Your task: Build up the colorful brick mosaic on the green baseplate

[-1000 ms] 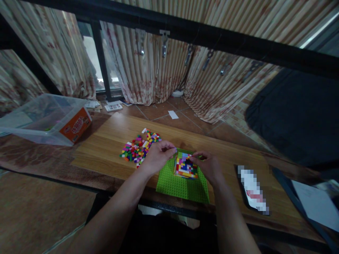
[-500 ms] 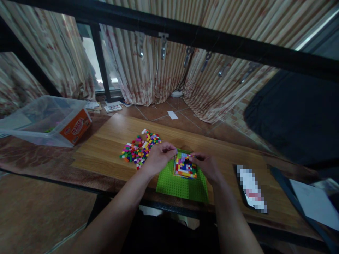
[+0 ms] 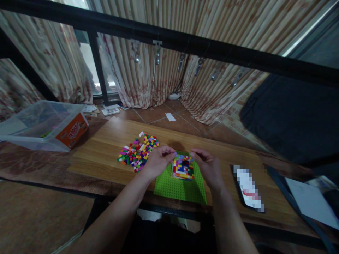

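Note:
A green baseplate (image 3: 180,188) lies on the wooden table near its front edge. On its far half sits a square block of many-coloured small bricks (image 3: 182,167). My left hand (image 3: 157,161) is at the block's left edge, fingers pinched together by its far corner; what they pinch is too small to make out. My right hand (image 3: 208,165) is curled at the block's right edge, fingertips by its far right corner. A pile of loose coloured bricks (image 3: 137,151) lies just left of my left hand.
A clear plastic tub (image 3: 39,125) with an orange label stands at the far left. A dark tray with a blurred white item (image 3: 247,188) lies to the right, and a dark folder with paper (image 3: 309,203) beyond it. Curtains and tiled floor are behind the table.
Both hands have stayed at the brick block; my right hand has shifted slightly to the block's right edge. The camera has tilted a little.

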